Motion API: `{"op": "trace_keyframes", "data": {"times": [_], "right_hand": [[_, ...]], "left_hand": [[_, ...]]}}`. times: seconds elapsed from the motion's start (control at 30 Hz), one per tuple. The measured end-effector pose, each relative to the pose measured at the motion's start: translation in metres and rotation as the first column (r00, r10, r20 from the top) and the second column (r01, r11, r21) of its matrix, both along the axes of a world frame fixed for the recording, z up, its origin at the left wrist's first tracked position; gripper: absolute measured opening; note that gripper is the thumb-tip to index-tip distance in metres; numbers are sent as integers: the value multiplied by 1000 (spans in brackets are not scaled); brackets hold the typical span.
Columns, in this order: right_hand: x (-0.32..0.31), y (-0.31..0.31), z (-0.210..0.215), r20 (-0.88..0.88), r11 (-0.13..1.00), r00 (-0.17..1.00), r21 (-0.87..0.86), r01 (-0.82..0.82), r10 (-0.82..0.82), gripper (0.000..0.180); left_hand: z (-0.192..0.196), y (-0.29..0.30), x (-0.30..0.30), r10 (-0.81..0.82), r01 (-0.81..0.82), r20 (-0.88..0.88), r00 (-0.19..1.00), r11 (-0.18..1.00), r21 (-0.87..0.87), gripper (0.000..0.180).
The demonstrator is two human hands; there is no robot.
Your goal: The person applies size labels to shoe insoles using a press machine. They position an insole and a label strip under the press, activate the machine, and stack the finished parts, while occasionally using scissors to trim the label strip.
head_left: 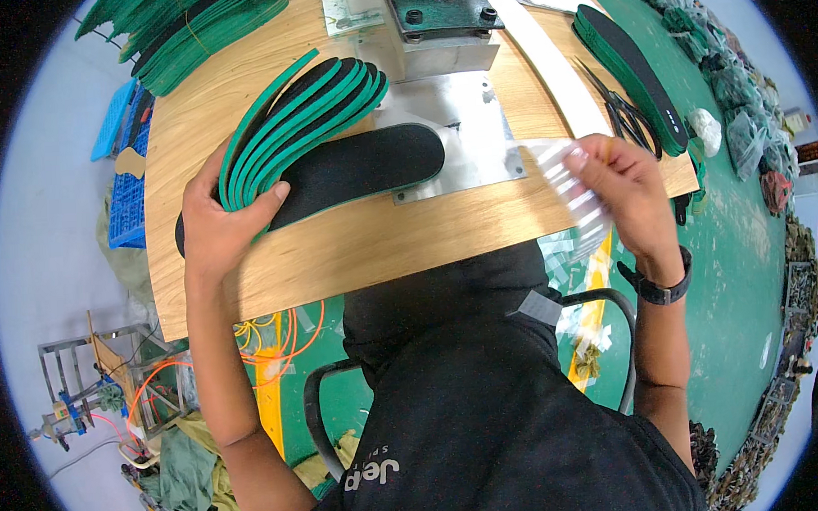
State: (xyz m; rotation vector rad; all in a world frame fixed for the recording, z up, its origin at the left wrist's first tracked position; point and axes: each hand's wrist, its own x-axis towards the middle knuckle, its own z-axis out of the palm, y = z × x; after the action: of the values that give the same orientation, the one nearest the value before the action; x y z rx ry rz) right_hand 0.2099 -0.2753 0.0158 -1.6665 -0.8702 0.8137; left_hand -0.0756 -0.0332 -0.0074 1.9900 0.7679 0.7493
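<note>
My left hand [223, 221] is closed around the heel ends of a fanned stack of shoe insoles [310, 124], black on the faces and green at the edges. Beneath that stack a single black insole [361, 172] lies flat on the wooden table, its toe end over a metal plate [463, 118]. My right hand [625, 189] pinches a thin clear strip with white bars [574, 200] between thumb and fingers. The strip hangs down past the table's front edge and is a little blurred. A black watch [659, 283] is on my right wrist.
A metal press block [442, 34] stands at the back of the table [337, 262]. Black scissors [625, 113] and a stack of insoles [632, 76] lie at the right. More green insoles [185, 38] are piled far left, near a blue crate [126, 211]. Sticker scraps litter the floor.
</note>
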Motion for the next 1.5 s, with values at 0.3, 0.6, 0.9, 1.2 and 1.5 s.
{"op": "trace_keyframes", "data": {"times": [0.3, 0.6, 0.9, 1.2, 1.5], "right_hand": [[25, 23, 52, -255, 663, 905, 617, 424, -341, 25], [-29, 57, -45, -728, 917, 674, 172, 359, -127, 21], [-46, 74, -36, -671, 997, 738, -70, 31, -70, 13], [-33, 75, -38, -617, 999, 786, 9, 50, -34, 11], [-43, 78, -39, -532, 998, 845, -60, 24, -52, 18]], "left_hand": [[0, 10, 18, 99, -101, -48, 994, 994, -38, 47], [-2, 13, 50, 37, -29, 70, 997, 994, -101, 52], [-1, 15, 47, -20, 29, 85, 996, 995, -95, 54], [-3, 17, 46, -12, 21, 112, 994, 997, -74, 55], [1, 18, 52, 15, -13, 43, 999, 999, -45, 49]]}}
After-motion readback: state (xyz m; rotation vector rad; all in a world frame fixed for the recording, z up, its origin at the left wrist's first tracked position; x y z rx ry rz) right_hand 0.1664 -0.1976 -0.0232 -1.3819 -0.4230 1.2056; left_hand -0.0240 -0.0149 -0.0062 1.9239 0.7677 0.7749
